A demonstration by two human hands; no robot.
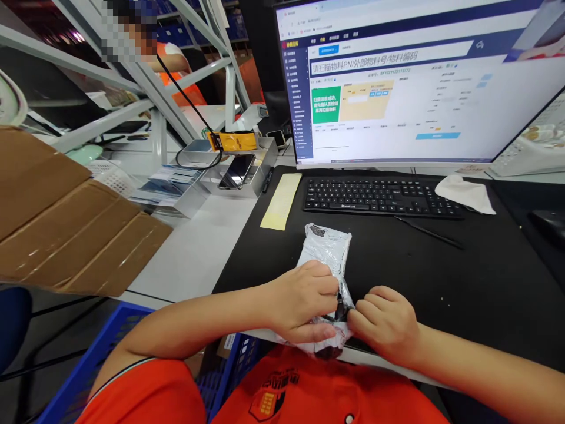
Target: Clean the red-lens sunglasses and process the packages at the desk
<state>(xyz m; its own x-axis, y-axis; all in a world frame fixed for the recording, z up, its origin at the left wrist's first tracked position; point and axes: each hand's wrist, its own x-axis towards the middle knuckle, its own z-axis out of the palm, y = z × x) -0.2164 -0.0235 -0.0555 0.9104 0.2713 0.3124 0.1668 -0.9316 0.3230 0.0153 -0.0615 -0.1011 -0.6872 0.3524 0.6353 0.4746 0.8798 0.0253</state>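
Note:
A clear plastic bag with something dark inside lies on the black desk mat, its near end at the desk's front edge. My left hand is closed on the bag's near end, thumb underneath and fingers on top. My right hand pinches the same end from the right, fingers curled against the plastic. Both forearms come in from the bottom of the view over my orange shirt.
A black keyboard and a large lit monitor stand behind the bag. A yellow paper strip, a phone on a metal tray, an open cardboard box, a blue crate and a white cloth surround the mat. Another person sits at the far left.

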